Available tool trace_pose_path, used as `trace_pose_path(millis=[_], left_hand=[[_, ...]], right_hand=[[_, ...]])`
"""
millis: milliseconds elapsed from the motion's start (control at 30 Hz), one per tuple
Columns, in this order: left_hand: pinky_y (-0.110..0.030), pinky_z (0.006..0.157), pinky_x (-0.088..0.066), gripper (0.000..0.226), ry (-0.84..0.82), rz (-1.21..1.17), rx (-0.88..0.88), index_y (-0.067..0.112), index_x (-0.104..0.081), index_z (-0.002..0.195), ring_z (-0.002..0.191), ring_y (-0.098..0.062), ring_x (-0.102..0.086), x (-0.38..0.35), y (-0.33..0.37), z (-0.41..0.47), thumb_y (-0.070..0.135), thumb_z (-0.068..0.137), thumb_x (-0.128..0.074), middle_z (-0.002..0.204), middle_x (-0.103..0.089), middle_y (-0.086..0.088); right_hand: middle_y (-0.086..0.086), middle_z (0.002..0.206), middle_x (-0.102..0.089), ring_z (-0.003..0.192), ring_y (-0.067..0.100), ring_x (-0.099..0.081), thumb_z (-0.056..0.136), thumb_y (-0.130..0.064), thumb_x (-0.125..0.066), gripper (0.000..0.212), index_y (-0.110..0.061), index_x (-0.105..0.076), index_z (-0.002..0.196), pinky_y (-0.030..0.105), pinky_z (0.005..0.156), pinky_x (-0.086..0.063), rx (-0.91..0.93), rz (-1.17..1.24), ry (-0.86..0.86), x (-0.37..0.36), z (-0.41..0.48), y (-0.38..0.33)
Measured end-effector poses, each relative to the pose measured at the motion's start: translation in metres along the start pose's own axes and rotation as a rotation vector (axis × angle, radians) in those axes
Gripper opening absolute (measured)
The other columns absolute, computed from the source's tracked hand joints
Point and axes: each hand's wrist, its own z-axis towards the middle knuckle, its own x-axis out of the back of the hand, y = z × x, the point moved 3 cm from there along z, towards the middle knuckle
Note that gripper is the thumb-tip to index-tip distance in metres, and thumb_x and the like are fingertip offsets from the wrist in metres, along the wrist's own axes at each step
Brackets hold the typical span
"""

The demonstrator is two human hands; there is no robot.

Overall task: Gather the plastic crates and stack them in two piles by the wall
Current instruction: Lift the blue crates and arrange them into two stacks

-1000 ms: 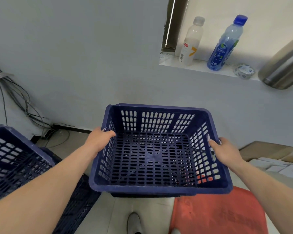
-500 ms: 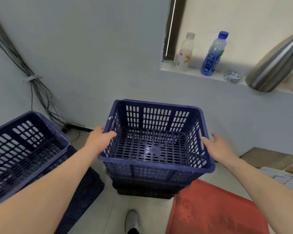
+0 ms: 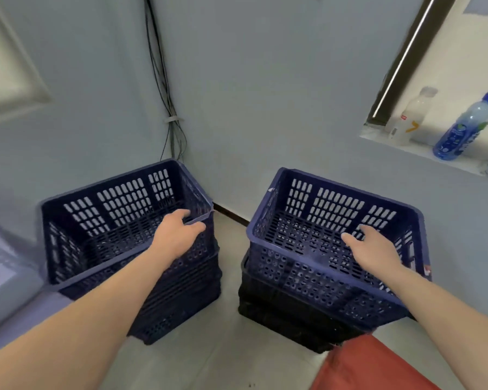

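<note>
Nearest the camera, a red mat [image 3: 378, 367] covers the floor [image 3: 209, 358] at the lower right, its corner just beside the base of the right pile.

A second ago both hands held one blue crate by its sides above that pile. Now the crate is let go and sits as the top crate [image 3: 333, 249] of the right stack [image 3: 302, 313], nested on darker crates beneath. The right hand [image 3: 375, 250] has left the side wall and hovers over the crate's near rim and inside, fingers apart and holding nothing; whether the wrist brushes the rim I cannot tell.

The left hand [image 3: 176, 235] has swung across to the other pile. It is at the right-hand rim of the left stack's top crate [image 3: 119, 220], fingers loosely curled over the edge with the thumb outside; it looks like a light touch or the start of a grip, but I cannot tell if it is closed on the rim.

The left stack [image 3: 178, 294] stands in the corner where the two walls meet, the right stack against the far wall [image 3: 265, 94], with a strip of bare floor between them. Cables [image 3: 166, 108] run down the corner behind. Farther right, a white bottle [image 3: 412, 119] and a blue bottle [image 3: 465, 128] stand on a ledge [image 3: 423, 156].

With two piles by the wall, the stacking seems all but finished; the left hand probably only squares up its pile.
</note>
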Motion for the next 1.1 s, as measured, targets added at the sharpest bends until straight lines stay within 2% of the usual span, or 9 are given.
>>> trace_pose_path(millis=[67, 133, 233, 333, 467, 567, 633, 733, 1100], left_hand=[[-0.036, 0.075, -0.051, 0.063, 0.029, -0.002, 0.017, 0.017, -0.041, 0.15, 0.097, -0.029, -0.066, 0.026, -0.021, 0.0, 0.035, 0.094, -0.063, 0.131, -0.062, -0.012], [-0.031, 0.056, -0.046, 0.06, 0.066, 0.009, 0.037, 0.017, -0.041, 0.15, 0.064, -0.024, -0.062, 0.055, -0.044, 0.001, 0.033, 0.096, -0.061, 0.102, -0.069, -0.008], [-0.028, 0.051, -0.041, 0.059, 0.138, 0.024, 0.083, 0.016, -0.042, 0.15, 0.054, -0.022, -0.056, 0.104, -0.087, 0.006, 0.029, 0.096, -0.061, 0.085, -0.071, -0.008], [-0.03, 0.053, -0.044, 0.058, 0.218, 0.033, 0.125, 0.014, -0.045, 0.148, 0.056, -0.021, -0.06, 0.152, -0.134, 0.015, 0.027, 0.094, -0.061, 0.085, -0.072, -0.01], [-0.035, 0.077, -0.049, 0.057, 0.306, 0.068, 0.198, 0.013, -0.048, 0.144, 0.083, -0.021, -0.059, 0.198, -0.193, 0.03, 0.028, 0.09, -0.061, 0.137, -0.058, -0.013], [-0.042, 0.084, -0.053, 0.033, 0.311, 0.021, 0.271, 0.019, -0.054, 0.112, 0.1, -0.029, -0.061, 0.212, -0.233, 0.044, 0.03, 0.08, -0.061, 0.124, -0.061, -0.01], [-0.048, 0.083, -0.057, 0.041, 0.299, 0.0, 0.341, 0.021, -0.054, 0.102, 0.097, -0.031, -0.063, 0.212, -0.261, 0.061, 0.042, 0.066, -0.056, 0.112, -0.064, -0.009], [-0.048, 0.077, -0.057, 0.048, 0.286, -0.043, 0.397, 0.021, -0.056, 0.105, 0.089, -0.03, -0.063, 0.207, -0.293, 0.088, 0.043, 0.063, -0.056, 0.104, -0.063, -0.008], [-0.049, 0.092, -0.052, 0.05, 0.275, -0.096, 0.6, 0.007, -0.041, 0.131, 0.106, -0.04, -0.06, 0.196, -0.296, 0.14, 0.024, 0.09, -0.064, 0.12, -0.06, -0.016]], right_hand=[[0.015, 0.14, -0.059, 0.135, 0.037, -0.053, 0.102, -0.057, -0.05, 0.078, -0.014, -0.027, 0.163, 0.044, 0.108, -0.046, 0.041, -0.025, -0.02, -0.017, 0.0, -0.03], [0.014, 0.145, -0.059, 0.132, 0.036, -0.056, 0.101, -0.058, -0.051, 0.079, -0.014, -0.028, 0.162, 0.043, 0.107, -0.047, 0.081, -0.058, -0.028, -0.035, 0.0, -0.061], [0.015, 0.131, -0.069, 0.112, 0.031, -0.068, 0.101, -0.055, -0.052, 0.076, -0.014, -0.029, 0.161, 0.04, 0.094, -0.053, 0.145, -0.093, -0.062, -0.072, -0.005, -0.113], [0.015, 0.15, -0.055, 0.131, 0.035, -0.056, 0.102, -0.052, -0.054, 0.075, -0.012, -0.031, 0.161, 0.042, 0.105, -0.047, 0.206, -0.107, -0.082, -0.111, -0.01, -0.164], [0.015, 0.157, -0.046, 0.142, 0.036, -0.045, 0.101, -0.051, -0.055, 0.076, -0.01, -0.031, 0.161, 0.042, 0.11, -0.039, 0.24, -0.119, -0.111, -0.163, -0.016, -0.221], [0.016, 0.159, -0.044, 0.143, 0.036, -0.043, 0.102, -0.05, -0.055, 0.078, -0.01, -0.027, 0.162, 0.04, 0.107, -0.04, 0.256, -0.129, -0.145, -0.195, -0.018, -0.25], [0.016, 0.158, -0.045, 0.142, 0.036, -0.045, 0.102, -0.049, -0.055, 0.078, -0.01, -0.025, 0.163, 0.039, 0.104, -0.041, 0.253, -0.136, -0.166, -0.209, -0.015, -0.265], [0.017, 0.156, -0.048, 0.138, 0.037, -0.049, 0.101, -0.05, -0.056, 0.078, -0.012, -0.027, 0.162, 0.041, 0.102, -0.043, 0.25, -0.173, -0.181, -0.223, 0.002, -0.282], [0.022, 0.141, -0.06, 0.128, 0.042, -0.057, 0.1, -0.041, -0.061, 0.078, -0.011, -0.025, 0.162, 0.045, 0.098, -0.047, 0.272, -0.22, -0.24, -0.276, 0.105, -0.351]])
